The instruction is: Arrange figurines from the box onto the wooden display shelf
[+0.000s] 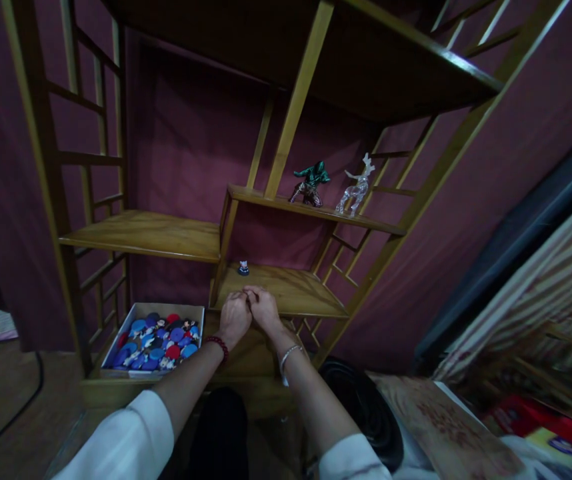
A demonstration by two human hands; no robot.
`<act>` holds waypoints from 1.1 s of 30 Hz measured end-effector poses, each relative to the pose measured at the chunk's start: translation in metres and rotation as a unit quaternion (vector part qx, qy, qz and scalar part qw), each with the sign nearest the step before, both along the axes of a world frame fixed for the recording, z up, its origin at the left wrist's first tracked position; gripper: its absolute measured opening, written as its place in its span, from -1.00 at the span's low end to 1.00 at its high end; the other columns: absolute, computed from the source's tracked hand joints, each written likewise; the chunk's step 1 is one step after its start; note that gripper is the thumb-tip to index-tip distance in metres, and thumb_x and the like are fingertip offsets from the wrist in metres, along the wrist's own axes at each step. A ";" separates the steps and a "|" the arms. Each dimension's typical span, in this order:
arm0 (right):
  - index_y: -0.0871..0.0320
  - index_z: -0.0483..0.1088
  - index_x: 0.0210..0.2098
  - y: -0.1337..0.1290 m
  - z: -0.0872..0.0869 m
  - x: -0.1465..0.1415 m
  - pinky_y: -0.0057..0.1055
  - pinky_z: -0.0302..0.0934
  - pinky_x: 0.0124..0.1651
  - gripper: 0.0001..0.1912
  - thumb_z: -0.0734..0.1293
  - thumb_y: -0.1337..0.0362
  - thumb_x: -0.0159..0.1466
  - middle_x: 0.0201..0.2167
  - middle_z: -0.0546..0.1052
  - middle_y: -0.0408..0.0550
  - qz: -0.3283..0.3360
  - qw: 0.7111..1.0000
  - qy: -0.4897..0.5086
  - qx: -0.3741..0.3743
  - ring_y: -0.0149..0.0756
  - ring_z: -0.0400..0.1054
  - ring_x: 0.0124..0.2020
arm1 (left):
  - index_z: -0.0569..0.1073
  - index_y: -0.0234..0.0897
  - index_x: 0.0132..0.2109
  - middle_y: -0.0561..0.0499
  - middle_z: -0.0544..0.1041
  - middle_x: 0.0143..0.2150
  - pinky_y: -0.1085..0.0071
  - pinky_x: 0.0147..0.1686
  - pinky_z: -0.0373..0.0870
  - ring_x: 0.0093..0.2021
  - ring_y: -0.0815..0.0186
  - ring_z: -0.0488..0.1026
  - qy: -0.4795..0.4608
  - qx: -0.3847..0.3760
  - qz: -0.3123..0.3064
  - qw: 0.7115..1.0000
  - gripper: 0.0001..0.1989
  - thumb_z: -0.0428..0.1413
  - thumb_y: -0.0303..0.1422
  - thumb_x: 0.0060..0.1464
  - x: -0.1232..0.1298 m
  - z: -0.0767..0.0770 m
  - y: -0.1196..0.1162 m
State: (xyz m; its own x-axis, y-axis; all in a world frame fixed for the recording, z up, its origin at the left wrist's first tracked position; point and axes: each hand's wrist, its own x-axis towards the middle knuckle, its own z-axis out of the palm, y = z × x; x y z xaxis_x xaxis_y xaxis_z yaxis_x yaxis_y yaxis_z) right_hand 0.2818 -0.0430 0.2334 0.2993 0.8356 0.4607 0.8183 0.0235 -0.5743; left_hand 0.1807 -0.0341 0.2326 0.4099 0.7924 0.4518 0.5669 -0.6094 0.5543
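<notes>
My left hand (236,315) and my right hand (263,307) meet in front of the lower right shelf board (286,285), fingers curled together. Whatever sits between them, if anything, is hidden by the fingers. Just behind them on that board stands a small figurine on a dark round base (243,268). To the left lies an open white box (165,308) full of small figurines on round blue, purple, red and dark bases. A dark red bead bracelet (219,347) is on my left wrist, and a pale bracelet (289,357) on my right.
The wooden display shelf (296,100) has uprights and lattice sides. On an upper board stand a green figure (312,181) and a clear deer figurine (357,187). A black coiled object (363,407) and a patterned board (441,423) lie at lower right.
</notes>
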 end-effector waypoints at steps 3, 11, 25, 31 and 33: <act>0.15 0.44 -0.22 -0.013 -0.002 -0.012 -0.47 0.18 -0.03 -0.74 0.14 0.36 0.21 -0.20 0.50 -0.06 0.012 1.000 -0.008 0.008 -0.37 0.36 -0.15 | 0.44 -0.35 -0.23 -0.10 0.48 -0.24 0.39 -0.12 0.24 -0.17 0.27 0.33 -0.021 0.016 -0.003 1.000 -0.71 -0.18 -0.51 0.08 -0.012 -0.007 -0.008; 0.15 0.43 -0.23 -0.039 -0.010 -0.050 -0.46 0.21 -0.09 -0.73 0.13 0.36 0.21 -0.23 0.51 -0.04 0.057 0.996 -0.028 0.059 -0.36 0.37 -0.22 | 0.40 -0.29 -0.32 -0.05 0.44 -0.32 0.39 -0.20 0.25 -0.24 0.30 0.29 -0.059 0.071 -0.004 0.996 -0.78 -0.14 -0.52 0.07 -0.047 -0.030 -0.016; 0.15 0.42 -0.20 -0.024 -0.081 -0.102 -0.44 0.23 -0.12 -0.66 0.08 0.45 0.19 -0.26 0.50 -0.02 0.121 0.993 -0.003 -0.010 -0.35 0.38 -0.22 | 0.42 -0.34 -0.29 -0.10 0.45 -0.27 0.43 -0.30 0.29 -0.30 0.33 0.39 0.003 -0.055 0.042 0.998 -0.78 -0.12 -0.53 0.06 -0.097 -0.094 -0.006; 0.13 0.42 -0.17 -0.008 -0.115 -0.122 -0.50 0.21 -0.10 -0.63 0.08 0.49 0.18 -0.21 0.51 -0.04 0.124 0.986 0.002 -0.114 -0.36 0.39 -0.20 | 0.39 -0.36 -0.17 -0.17 0.45 -0.15 0.42 -0.20 0.28 -0.19 0.29 0.41 0.028 -0.135 0.050 0.989 -0.72 -0.15 -0.56 0.05 -0.119 -0.124 0.001; 0.12 0.42 -0.16 -0.003 -0.123 -0.129 -0.52 0.21 -0.10 -0.62 0.09 0.49 0.18 -0.20 0.51 -0.05 0.126 0.983 0.005 -0.136 -0.36 0.39 -0.19 | 0.38 -0.38 -0.14 -0.20 0.44 -0.13 0.40 -0.17 0.27 -0.16 0.25 0.41 0.033 -0.153 0.050 0.986 -0.71 -0.14 -0.58 0.04 -0.125 -0.131 0.004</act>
State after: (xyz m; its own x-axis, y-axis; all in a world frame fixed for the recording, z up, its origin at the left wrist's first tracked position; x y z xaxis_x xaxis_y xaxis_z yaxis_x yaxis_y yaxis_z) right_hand 0.1532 -0.0458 0.1104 0.0705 0.9754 0.2090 0.8008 0.0696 -0.5948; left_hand 0.0555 -0.0299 0.1012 0.3431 0.9254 0.1610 0.6567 -0.3589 0.6633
